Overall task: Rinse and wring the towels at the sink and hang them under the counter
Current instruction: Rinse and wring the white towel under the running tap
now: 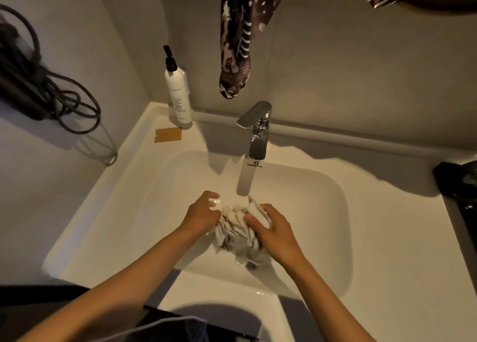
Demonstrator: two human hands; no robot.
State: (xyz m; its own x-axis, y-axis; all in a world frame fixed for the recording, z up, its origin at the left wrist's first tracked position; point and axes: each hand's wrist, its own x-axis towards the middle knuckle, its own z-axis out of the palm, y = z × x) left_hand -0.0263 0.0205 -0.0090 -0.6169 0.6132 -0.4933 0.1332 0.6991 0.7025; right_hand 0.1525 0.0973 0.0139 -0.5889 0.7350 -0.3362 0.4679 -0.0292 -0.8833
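Observation:
A bunched, wet white towel (237, 233) hangs low inside the white sink (322, 212), just in front of the chrome faucet (256, 132). My left hand (202, 214) grips the towel's left side with closed fingers. My right hand (273, 228) clamps its right side, thumb pressed on a fold. The towel's lower end droops over the drain, which is mostly hidden. A thin gleam of water shows near my left fingertips.
A white pump bottle (178, 91) stands at the sink's back left corner beside a brown card (167, 135). A dark patterned cloth (237, 45) hangs above the faucet. Black cables (51, 96) lie at left. A dark object (462, 184) sits on the right.

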